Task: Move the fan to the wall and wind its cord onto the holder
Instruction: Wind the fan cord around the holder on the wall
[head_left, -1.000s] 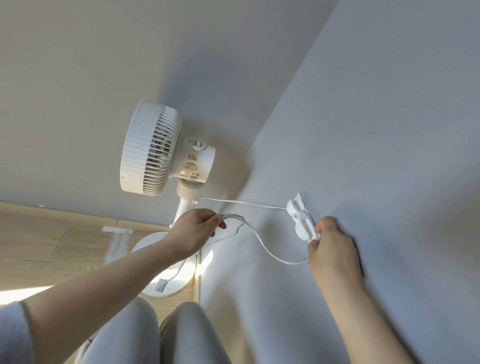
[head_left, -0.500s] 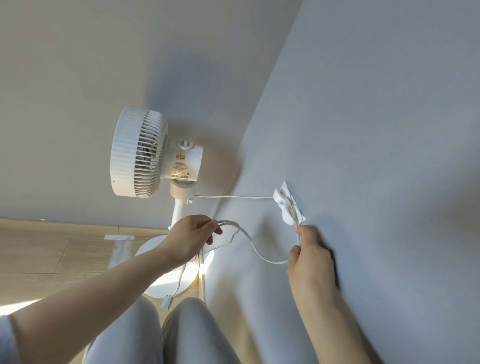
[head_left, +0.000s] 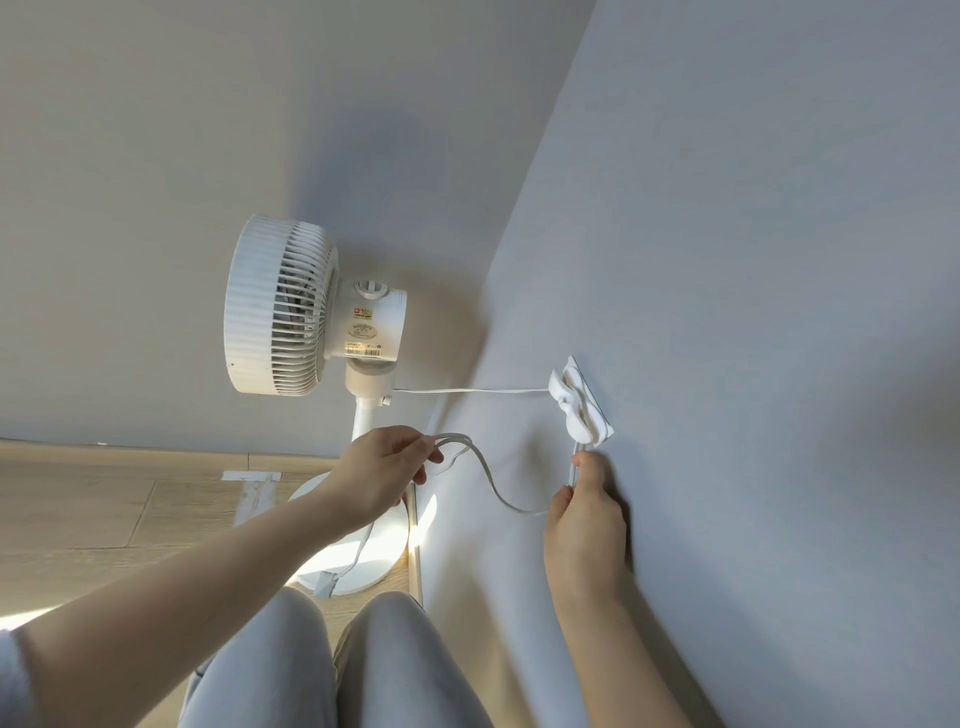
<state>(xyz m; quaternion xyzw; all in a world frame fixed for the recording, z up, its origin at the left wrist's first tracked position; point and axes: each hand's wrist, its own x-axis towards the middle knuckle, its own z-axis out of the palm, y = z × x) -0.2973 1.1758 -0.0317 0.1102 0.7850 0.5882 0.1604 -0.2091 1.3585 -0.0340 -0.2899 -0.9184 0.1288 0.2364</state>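
Grey wall (head_left: 753, 260) carries holder (head_left: 579, 402). Right hand (head_left: 587, 525) grip pinches cord (head_left: 498, 496) just below it; left hand (head_left: 379, 475) closed on slack. Keep tension, loop snugly.

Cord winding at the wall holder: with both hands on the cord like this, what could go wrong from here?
1. The cord runs taut from the fan neck to the holder; a hard downward pull by the right hand might tug the fan or strain the holder's hold on the wall.
2. The slack loop in the left hand could twist or tangle as it feeds.
3. The plug lying on the fan base may snag.
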